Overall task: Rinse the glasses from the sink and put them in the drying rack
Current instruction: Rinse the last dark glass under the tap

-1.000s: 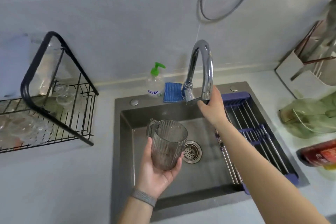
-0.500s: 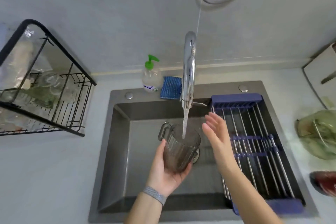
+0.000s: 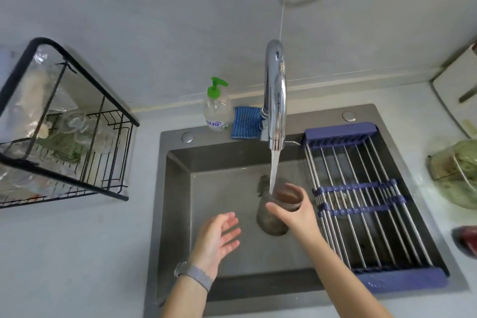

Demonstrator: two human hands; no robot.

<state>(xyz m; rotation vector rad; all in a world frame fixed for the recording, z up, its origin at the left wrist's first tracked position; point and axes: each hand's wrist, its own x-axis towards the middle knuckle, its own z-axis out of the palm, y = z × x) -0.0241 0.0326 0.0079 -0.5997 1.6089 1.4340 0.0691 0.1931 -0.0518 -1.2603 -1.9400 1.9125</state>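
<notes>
Our right hand (image 3: 296,212) clamps fingers round the ribbed smoky glass jug (image 3: 277,210) under the chrome tap's stream (image 3: 273,170) to rinse; left hand (image 3: 216,237) hangs loose, fingers apart.

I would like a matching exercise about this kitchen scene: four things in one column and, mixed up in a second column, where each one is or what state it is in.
Things
1. glass jug
2. left hand
3. soap bottle
4. blue cloth

Places or states
A. open, holding nothing, over the sink
B. at the sink's back edge, just left of the tap
C. held by the right hand under running water
D. against the wall, with a green pump

Pairs: 1-C, 2-A, 3-D, 4-B
</notes>
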